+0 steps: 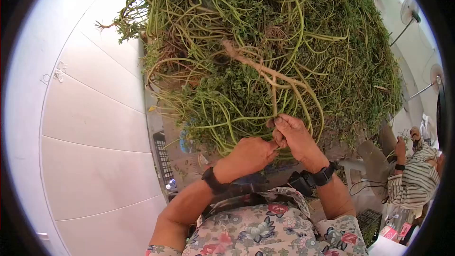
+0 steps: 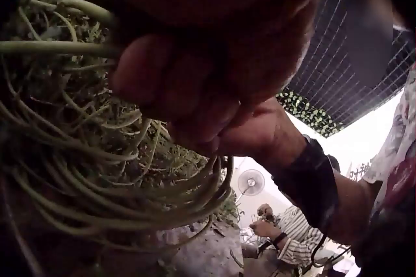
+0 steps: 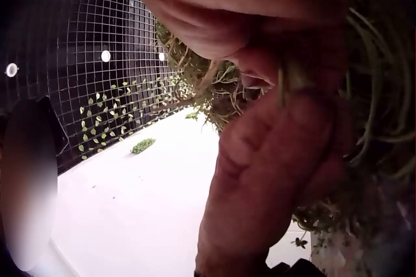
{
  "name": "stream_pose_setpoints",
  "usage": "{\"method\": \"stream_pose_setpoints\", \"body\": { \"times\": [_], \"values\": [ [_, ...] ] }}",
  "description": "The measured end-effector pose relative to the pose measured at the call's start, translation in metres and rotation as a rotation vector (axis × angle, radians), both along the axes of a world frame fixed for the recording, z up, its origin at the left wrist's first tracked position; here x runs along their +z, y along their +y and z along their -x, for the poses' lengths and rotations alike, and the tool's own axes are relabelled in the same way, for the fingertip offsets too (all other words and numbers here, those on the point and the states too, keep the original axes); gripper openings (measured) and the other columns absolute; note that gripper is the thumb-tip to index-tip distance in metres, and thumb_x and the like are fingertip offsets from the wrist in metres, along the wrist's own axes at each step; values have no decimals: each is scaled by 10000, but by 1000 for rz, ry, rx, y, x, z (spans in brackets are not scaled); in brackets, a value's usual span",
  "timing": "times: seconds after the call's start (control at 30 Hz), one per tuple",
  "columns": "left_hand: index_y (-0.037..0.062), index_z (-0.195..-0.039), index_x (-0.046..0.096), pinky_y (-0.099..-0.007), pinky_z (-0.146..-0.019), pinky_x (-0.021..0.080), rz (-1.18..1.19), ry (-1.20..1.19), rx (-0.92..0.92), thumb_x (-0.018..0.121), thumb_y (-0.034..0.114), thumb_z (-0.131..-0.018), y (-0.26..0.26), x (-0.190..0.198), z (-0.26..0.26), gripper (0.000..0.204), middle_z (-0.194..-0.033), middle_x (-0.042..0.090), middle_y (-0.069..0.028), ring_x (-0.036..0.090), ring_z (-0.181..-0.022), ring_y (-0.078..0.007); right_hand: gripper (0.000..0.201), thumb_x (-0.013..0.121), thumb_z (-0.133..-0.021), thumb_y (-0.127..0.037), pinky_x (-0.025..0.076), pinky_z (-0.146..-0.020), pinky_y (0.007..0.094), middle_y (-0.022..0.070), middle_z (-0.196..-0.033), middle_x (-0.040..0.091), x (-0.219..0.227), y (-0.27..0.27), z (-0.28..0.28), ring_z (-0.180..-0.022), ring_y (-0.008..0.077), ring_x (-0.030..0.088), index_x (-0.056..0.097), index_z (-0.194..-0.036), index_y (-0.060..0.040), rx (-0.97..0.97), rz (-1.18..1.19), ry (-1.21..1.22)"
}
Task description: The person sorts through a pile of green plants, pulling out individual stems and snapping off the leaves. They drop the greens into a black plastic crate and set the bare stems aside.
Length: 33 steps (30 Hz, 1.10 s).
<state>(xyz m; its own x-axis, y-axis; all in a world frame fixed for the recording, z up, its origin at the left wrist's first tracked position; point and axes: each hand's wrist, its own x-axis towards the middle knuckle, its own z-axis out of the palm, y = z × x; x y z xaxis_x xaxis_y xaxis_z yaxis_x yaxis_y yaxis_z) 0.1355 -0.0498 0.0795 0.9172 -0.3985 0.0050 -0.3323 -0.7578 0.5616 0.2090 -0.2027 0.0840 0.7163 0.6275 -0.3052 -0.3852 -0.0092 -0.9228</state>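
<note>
Both hands meet at the near edge of a big heap of leafy green stems (image 1: 227, 23). My left hand (image 1: 249, 157) is curled in a fist around green stems (image 2: 58, 48), which stick out from it in the left wrist view. Close against it, my right hand (image 1: 295, 137) pinches a stem (image 3: 294, 79) between thumb and fingers. A thick brown forked stem (image 1: 258, 66) lies over the heap, its thinner branches reaching down toward the right hand. Long bare stems (image 2: 130, 209) loop below the hands in the left wrist view. The palms are mostly hidden.
A black plastic crate (image 1: 162, 154) stands by the heap's left edge, next to a pale wall (image 1: 95, 151). At the right sits another person in a striped top (image 1: 414, 175), hands raised. Fans (image 1: 410, 12) stand behind on the right.
</note>
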Motion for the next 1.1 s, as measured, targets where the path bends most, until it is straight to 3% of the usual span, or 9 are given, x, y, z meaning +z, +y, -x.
{"method": "stream_pose_setpoints", "body": {
  "times": [0.07, 0.2, 0.37, 0.57, 0.63, 0.7, 0.77, 0.93, 1.1],
  "values": [
    [9, -882, 559, -424, -530, 450, -6, -99, -3, 547, 146, -809, 3, -10, 2, 156, -636, 533, -172, 562, -604, -338, 255, 428, -952, -251, 417, -605, 285, 23, -717, 528, 1, -1, 2, -647, 116, 497, 525, -1031, -29, -97, -95, -16],
    [8, -836, 547, -322, -488, 378, 570, 88, 294, 510, 230, -891, 10, -6, -1, 232, -592, 490, -84, 478, -521, -198, 182, 448, -936, -217, 441, -901, 404, 84, -946, 590, -4, 1, 2, -979, 263, 587, 510, -992, -55, -227, -504, 177],
    [20, -812, 538, -244, -476, 320, 905, 280, 507, 445, 297, -946, 10, -19, -4, 321, -594, 445, 27, 394, -529, -77, 181, 418, -951, -226, 395, -961, 424, 107, -1009, 584, -10, 20, 20, -1075, 283, 536, 486, -984, -62, -316, -583, 110],
    [55, -824, 533, -234, -454, 270, 1336, 524, 584, 460, 298, -942, 10, -9, -4, 280, -592, 414, 53, 338, -501, -52, 199, 392, -962, -249, 378, -988, 430, 105, -1009, 577, -6, 37, 34, -1092, 282, 511, 474, -953, -68, -476, -690, 152],
    [72, -829, 521, -239, -446, 256, 1046, 0, 495, 470, 309, -937, 17, -21, -10, 265, -598, 404, 54, 327, -496, -58, 201, 399, -959, -255, 401, -947, 417, 93, -951, 573, -11, 38, 36, -1017, 270, 534, 477, -938, -71, -426, -854, 306],
    [89, -831, 511, -244, -444, 257, 1216, -99, 483, 488, 315, -930, 31, -23, -18, 247, -603, 397, 53, 329, -495, -67, 205, 414, -950, -262, 431, -884, 397, 83, -883, 564, -30, 34, 37, -932, 257, 551, 485, -927, -71, -243, -1094, 478],
    [106, -831, 503, -249, -447, 273, 1871, 241, 550, 511, 317, -919, 52, -4, -26, 228, -607, 395, 50, 343, -499, -80, 202, 441, -940, -273, 448, -782, 374, 62, -821, 542, -25, 27, 34, -834, 230, 539, 488, -896, -81, -411, -818, 513],
    [130, -850, 511, -244, -440, 278, 1656, 346, 486, 549, 288, -904, 56, 9, -13, 171, -597, 378, 53, 346, -491, -71, 201, 498, -914, -281, 480, -694, 349, 47, -792, 546, -32, -4, 2, -749, 212, 565, 507, -924, -80, -256, -686, 376],
    [132, -858, 516, -244, -414, 255, 1593, 402, 549, 572, 233, -894, 45, 1, -6, 122, -599, 398, 51, 316, -452, -67, 193, 469, -914, -236, 467, -602, 301, 74, -808, 583, -13, -16, 5, -655, 192, 567, 515, -948, -52, -363, -267, 277]
  ]
}}
